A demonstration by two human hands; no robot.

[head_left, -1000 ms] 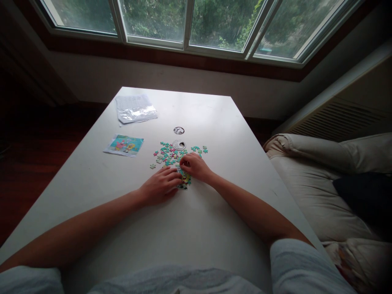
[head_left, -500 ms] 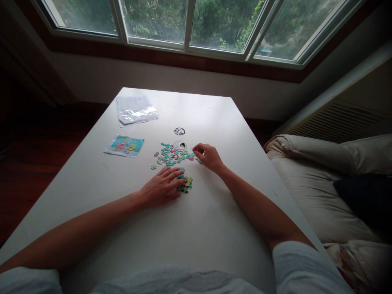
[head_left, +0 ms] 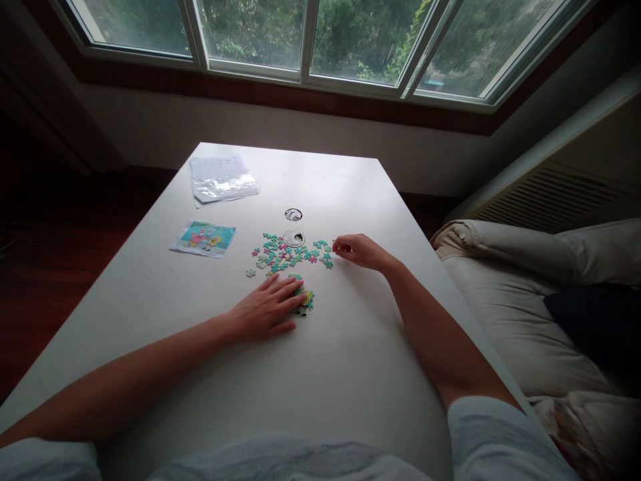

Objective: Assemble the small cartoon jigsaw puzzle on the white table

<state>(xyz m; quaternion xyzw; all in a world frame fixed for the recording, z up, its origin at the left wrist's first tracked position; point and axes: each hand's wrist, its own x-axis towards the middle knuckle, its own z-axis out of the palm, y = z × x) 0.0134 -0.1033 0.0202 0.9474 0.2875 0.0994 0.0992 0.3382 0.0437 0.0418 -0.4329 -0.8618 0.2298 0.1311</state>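
My left hand [head_left: 268, 307] lies flat with its fingers spread, the fingertips resting on a small joined patch of jigsaw puzzle [head_left: 306, 299] in yellow and teal. Part of that patch is hidden under the fingers. Just beyond it, loose puzzle pieces [head_left: 274, 257] in teal and pink are scattered over the white table. My right hand [head_left: 361, 251] hovers at the right edge of these pieces, its thumb and fingers curled together. Whatever sits between those fingertips is too small to make out.
A printed cartoon picture [head_left: 204, 238] lies left of the pieces. Behind it are papers in a clear plastic sleeve [head_left: 224, 179]. Two round inserts, a far one [head_left: 293, 214] and a near one [head_left: 294, 238], are set in the white table [head_left: 320, 407]. A sofa [head_left: 505, 294] stands at right.
My right hand has moved to the right, away from the pile, uncovering several teal pieces at its right side. The left hand has stayed almost in place on the joined patch.
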